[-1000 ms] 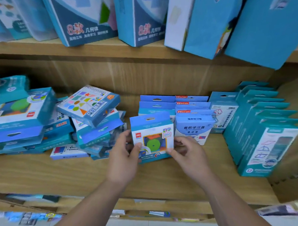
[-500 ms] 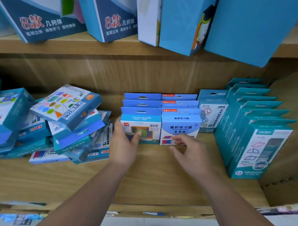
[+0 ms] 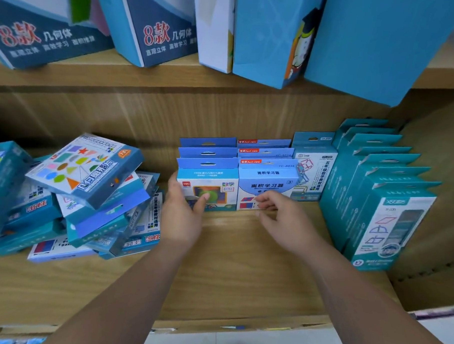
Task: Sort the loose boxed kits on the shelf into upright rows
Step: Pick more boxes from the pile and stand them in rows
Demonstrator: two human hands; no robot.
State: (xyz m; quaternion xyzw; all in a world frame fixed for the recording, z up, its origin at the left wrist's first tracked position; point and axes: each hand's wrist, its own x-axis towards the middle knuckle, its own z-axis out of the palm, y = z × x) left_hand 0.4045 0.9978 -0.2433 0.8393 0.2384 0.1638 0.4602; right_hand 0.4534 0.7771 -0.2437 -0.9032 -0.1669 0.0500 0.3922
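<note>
A small blue boxed kit (image 3: 216,184) with a green disc on its face stands upright at the front of a short row on the wooden shelf (image 3: 224,265). My left hand (image 3: 183,218) grips it, fingers around its left edge and thumb on its face. Beside it stands a light blue kit (image 3: 269,181) at the front of a second row. My right hand (image 3: 282,218) hovers at that kit's lower edge, fingers loosely curled and holding nothing. A loose pile of blue kits (image 3: 90,175) lies tilted and flat at the left.
A row of upright teal boxes (image 3: 386,217) fills the right end of the shelf, with a pale box (image 3: 315,173) behind it. Large blue boxes (image 3: 160,29) lean on the upper shelf and overhang the opening. Bare shelf board lies in front of the rows.
The green-disc kit, held up in both hands a second ago, now stands at the front of its row. My right hand has let go of it and moved to the neighbouring kit.
</note>
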